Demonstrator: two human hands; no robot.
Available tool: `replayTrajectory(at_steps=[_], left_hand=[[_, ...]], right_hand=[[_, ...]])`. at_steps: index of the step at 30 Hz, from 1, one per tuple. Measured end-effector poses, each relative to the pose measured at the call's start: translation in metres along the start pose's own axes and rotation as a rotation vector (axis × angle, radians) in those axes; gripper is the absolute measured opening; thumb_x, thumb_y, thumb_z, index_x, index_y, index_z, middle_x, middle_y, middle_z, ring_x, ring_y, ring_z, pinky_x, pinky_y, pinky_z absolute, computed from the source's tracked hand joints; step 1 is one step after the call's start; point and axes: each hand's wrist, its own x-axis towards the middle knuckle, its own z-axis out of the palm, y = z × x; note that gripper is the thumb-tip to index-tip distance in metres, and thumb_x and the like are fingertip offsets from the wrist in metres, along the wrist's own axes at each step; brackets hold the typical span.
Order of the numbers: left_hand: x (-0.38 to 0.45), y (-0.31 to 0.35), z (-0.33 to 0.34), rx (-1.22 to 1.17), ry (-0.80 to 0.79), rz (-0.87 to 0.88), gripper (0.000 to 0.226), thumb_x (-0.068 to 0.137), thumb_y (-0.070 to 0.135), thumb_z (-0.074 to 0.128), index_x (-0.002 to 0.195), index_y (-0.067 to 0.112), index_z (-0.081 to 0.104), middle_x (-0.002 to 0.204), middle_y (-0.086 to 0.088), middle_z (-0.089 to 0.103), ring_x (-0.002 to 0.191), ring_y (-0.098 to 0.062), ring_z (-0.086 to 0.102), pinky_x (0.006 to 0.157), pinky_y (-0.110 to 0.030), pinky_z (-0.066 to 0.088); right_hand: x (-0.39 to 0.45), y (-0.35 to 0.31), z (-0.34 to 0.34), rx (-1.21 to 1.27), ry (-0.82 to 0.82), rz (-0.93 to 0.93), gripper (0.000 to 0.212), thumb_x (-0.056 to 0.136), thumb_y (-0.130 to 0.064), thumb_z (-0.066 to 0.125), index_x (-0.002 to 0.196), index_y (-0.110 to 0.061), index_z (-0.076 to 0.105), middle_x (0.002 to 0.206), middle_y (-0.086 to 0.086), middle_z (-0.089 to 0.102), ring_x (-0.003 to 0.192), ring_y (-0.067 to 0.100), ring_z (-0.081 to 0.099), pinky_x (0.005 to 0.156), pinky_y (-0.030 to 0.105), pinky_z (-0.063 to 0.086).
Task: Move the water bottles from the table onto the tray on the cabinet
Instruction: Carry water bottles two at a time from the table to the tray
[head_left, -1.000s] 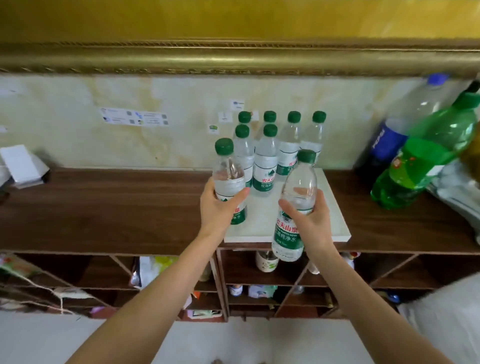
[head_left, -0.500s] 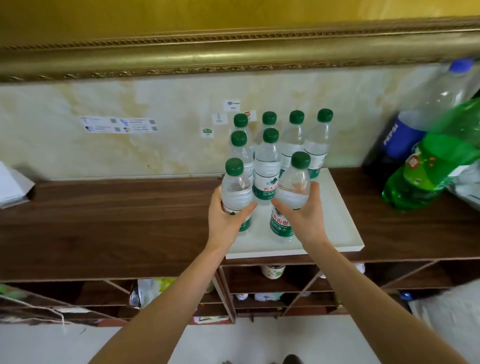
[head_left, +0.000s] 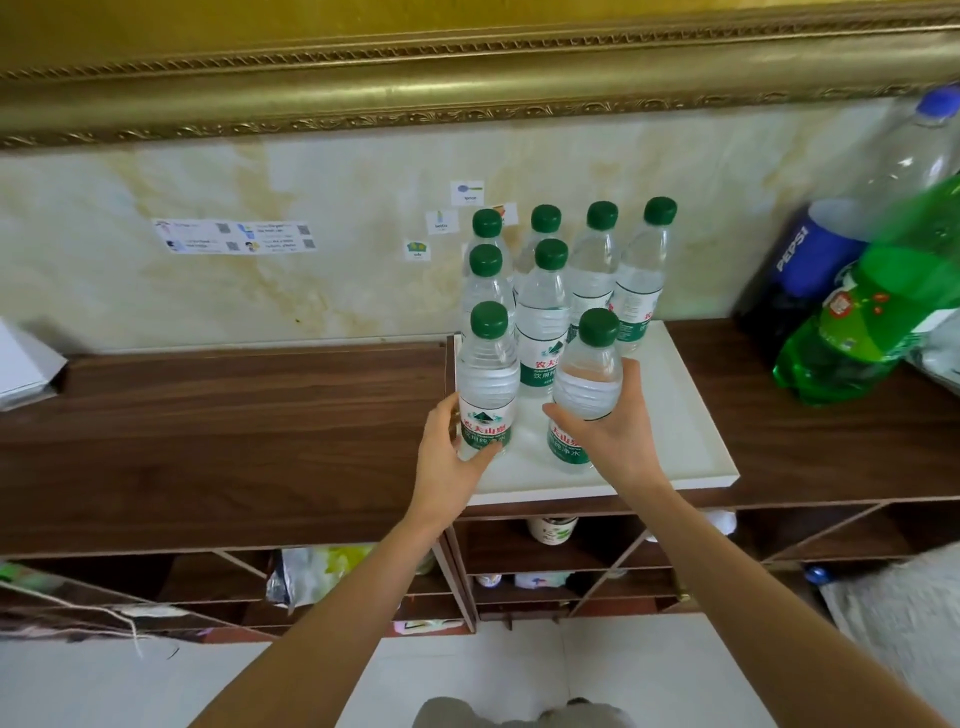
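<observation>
Gripping 2 water bottles (head_left: 487, 384) upright on tray (head_left: 691, 415), both hands.

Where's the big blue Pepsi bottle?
Far right in the head view: the Pepsi bottle leans on the cabinet behind the green soda bottle, right of the tray.

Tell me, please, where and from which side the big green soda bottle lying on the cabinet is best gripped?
Grip the green soda bottle round its labelled middle, from the front left. It lies tilted with its base toward the tray; its upper end runs out of frame, and the Pepsi bottle crowds its far side.
</observation>
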Motion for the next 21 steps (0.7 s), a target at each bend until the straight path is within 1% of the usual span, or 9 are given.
replayTrajectory(at_steps=[4,5,7,9,12,14,17,19,21], left_hand=[[0.009,0.003,0.001,0.011,0.027,-0.034,0.069,0.073,0.01,0.082,0.134,0.014,0.048,0.132,0.003,0.054,0.112,0.001,0.052,0.098,-0.012,0.043],[0.012,0.003,0.003,0.006,0.033,-0.041,0.07,0.072,0.01,0.082,0.133,0.014,0.048,0.133,0.002,0.055,0.113,-0.001,0.053,0.095,-0.01,0.042],[0.016,0.006,0.006,-0.004,0.043,-0.05,0.07,0.072,0.008,0.082,0.133,0.014,0.047,0.134,0.002,0.055,0.117,-0.007,0.052,0.095,-0.014,0.041],[0.019,0.008,0.008,-0.002,0.046,-0.051,0.072,0.073,0.008,0.082,0.134,0.016,0.045,0.136,0.002,0.054,0.117,-0.005,0.049,0.096,-0.013,0.039],[0.022,0.007,0.009,-0.004,0.048,-0.047,0.074,0.072,0.007,0.082,0.135,0.016,0.043,0.137,0.001,0.054,0.117,-0.006,0.049,0.087,0.002,0.037],[0.023,0.005,0.008,-0.003,0.05,-0.046,0.077,0.072,0.007,0.083,0.137,0.015,0.043,0.136,0.0,0.054,0.118,-0.006,0.049,0.084,0.007,0.035],[0.023,0.002,0.009,0.001,0.039,-0.05,0.079,0.073,0.009,0.082,0.14,0.015,0.041,0.139,0.0,0.053,0.122,-0.006,0.048,0.089,0.003,0.036],[0.023,0.002,0.009,0.005,0.017,-0.05,0.079,0.074,0.012,0.081,0.142,0.015,0.041,0.142,-0.001,0.05,0.127,-0.009,0.046,0.103,-0.012,0.039],[0.023,0.002,0.01,0.023,-0.014,-0.037,0.076,0.076,0.013,0.079,0.142,0.015,0.042,0.142,-0.003,0.049,0.129,-0.012,0.047,0.11,-0.028,0.039]], right_hand=[[-0.007,0.007,-0.006,-0.074,-0.048,0.031,0.067,0.069,-0.018,0.084,0.118,-0.028,0.039,0.099,-0.022,0.057,0.092,-0.007,0.057,0.068,0.008,0.046],[-0.01,0.012,-0.007,-0.091,-0.065,0.042,0.065,0.071,-0.017,0.083,0.116,-0.029,0.039,0.099,-0.024,0.056,0.09,-0.008,0.057,0.067,0.007,0.046],[-0.015,0.021,-0.008,-0.124,-0.094,0.058,0.062,0.073,-0.018,0.082,0.114,-0.032,0.038,0.099,-0.025,0.055,0.088,-0.009,0.057,0.067,0.008,0.045],[-0.017,0.027,-0.009,-0.147,-0.102,0.079,0.06,0.073,-0.021,0.082,0.113,-0.032,0.038,0.1,-0.02,0.055,0.088,-0.005,0.056,0.066,0.007,0.043],[-0.016,0.031,-0.01,-0.159,-0.106,0.099,0.057,0.073,-0.022,0.082,0.112,-0.03,0.041,0.103,-0.013,0.057,0.09,0.001,0.056,0.067,0.007,0.043],[-0.015,0.033,-0.01,-0.162,-0.115,0.101,0.057,0.073,-0.022,0.082,0.112,-0.031,0.041,0.104,-0.012,0.057,0.092,0.004,0.056,0.07,0.009,0.044],[-0.012,0.036,-0.011,-0.162,-0.126,0.097,0.059,0.073,-0.021,0.082,0.112,-0.032,0.04,0.105,-0.013,0.057,0.096,0.006,0.056,0.073,0.011,0.044],[-0.008,0.036,-0.01,-0.175,-0.135,0.086,0.059,0.073,-0.02,0.082,0.112,-0.032,0.039,0.107,-0.012,0.056,0.098,0.007,0.056,0.076,0.013,0.044],[-0.002,0.035,-0.006,-0.187,-0.132,0.082,0.059,0.074,-0.02,0.081,0.113,-0.031,0.039,0.107,-0.012,0.055,0.097,0.007,0.054,0.077,0.014,0.044]])
